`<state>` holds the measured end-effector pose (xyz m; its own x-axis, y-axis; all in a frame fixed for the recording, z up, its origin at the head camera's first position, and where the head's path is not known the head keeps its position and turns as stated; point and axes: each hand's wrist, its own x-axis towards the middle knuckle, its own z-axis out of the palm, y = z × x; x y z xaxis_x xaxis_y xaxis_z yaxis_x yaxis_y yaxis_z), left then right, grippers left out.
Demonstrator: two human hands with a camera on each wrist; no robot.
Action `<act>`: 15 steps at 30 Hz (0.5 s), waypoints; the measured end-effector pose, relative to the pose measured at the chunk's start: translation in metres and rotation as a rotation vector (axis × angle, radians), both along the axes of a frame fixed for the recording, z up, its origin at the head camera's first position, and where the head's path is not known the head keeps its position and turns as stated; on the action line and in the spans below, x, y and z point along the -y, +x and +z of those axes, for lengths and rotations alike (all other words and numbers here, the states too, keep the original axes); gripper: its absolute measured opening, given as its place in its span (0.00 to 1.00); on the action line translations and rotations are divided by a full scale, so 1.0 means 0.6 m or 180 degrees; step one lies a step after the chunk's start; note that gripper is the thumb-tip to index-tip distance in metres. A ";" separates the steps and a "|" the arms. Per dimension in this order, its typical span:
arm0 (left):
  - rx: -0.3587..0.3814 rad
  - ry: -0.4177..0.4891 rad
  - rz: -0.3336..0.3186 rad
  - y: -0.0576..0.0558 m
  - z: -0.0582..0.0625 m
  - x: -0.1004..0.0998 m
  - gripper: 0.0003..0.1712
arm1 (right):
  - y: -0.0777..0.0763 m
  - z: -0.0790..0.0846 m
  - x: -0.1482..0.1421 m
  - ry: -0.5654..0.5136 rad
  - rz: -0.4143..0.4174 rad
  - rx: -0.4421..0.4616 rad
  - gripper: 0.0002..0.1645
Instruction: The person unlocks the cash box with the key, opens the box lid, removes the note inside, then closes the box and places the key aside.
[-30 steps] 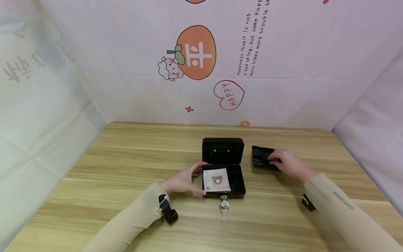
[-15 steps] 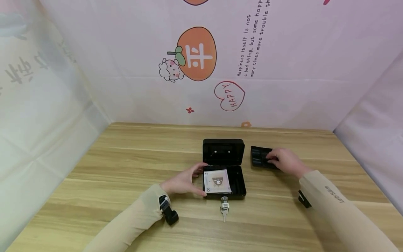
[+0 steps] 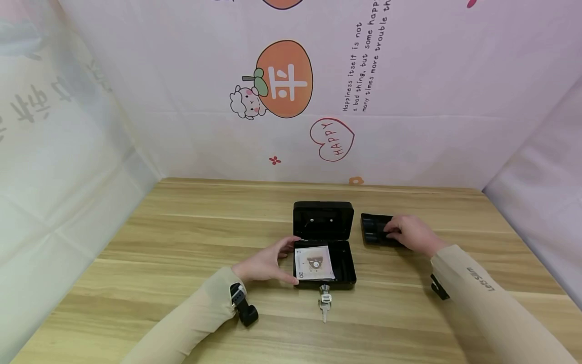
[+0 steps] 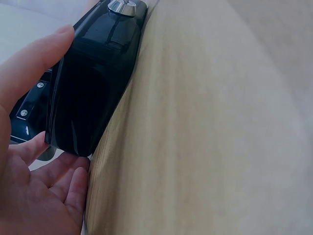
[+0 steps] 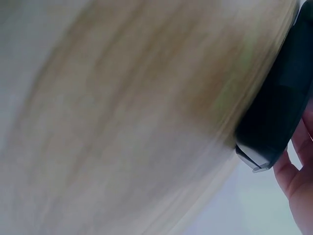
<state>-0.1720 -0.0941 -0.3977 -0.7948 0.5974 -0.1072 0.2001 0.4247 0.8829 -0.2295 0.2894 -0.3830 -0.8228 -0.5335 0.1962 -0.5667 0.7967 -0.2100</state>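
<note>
A small black cash box (image 3: 346,263) stands on the wooden table with its lid (image 3: 323,227) raised. Stacked paper notes (image 3: 313,263), the top one printed with 20, fill its left part. Keys (image 3: 325,307) hang from the front lock. My left hand (image 3: 261,263) grips the box's left end, thumb at the front corner, fingers at the back; the left wrist view shows the box's dark wall (image 4: 90,88) between them. To the right, my right hand (image 3: 416,235) pinches a black compartmented coin tray (image 3: 370,230) from above; its fingers partly cover the tray.
The wooden table (image 3: 191,227) runs back to a wall covered in printed cloth (image 3: 409,141), with more cloth at both sides. A black wrist strap mount (image 3: 245,308) sits at the left wrist, another (image 3: 438,287) under the right sleeve.
My right hand and the coin tray have shifted slightly left, toward the box. The left hand keeps its hold, and the box stays where it was.
</note>
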 end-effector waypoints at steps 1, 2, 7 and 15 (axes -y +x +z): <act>0.0005 0.0002 0.0001 0.000 0.000 0.000 0.56 | 0.000 0.000 0.000 0.0003 0.0001 0.0014 0.06; 0.0007 0.0005 -0.0001 0.001 0.000 0.000 0.56 | 0.000 0.001 -0.001 0.0004 -0.0002 0.0042 0.06; -0.0038 0.0000 -0.0017 0.000 -0.002 0.000 0.56 | 0.000 0.008 -0.002 -0.0121 -0.0122 0.0287 0.07; -0.0051 0.0007 -0.0012 0.000 -0.003 0.000 0.56 | 0.003 0.029 -0.005 -0.0264 -0.0188 0.0345 0.10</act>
<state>-0.1721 -0.0942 -0.3993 -0.7941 0.6005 -0.0933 0.2157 0.4220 0.8806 -0.2275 0.2923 -0.3658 -0.8709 -0.4693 0.1458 -0.4898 0.8054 -0.3339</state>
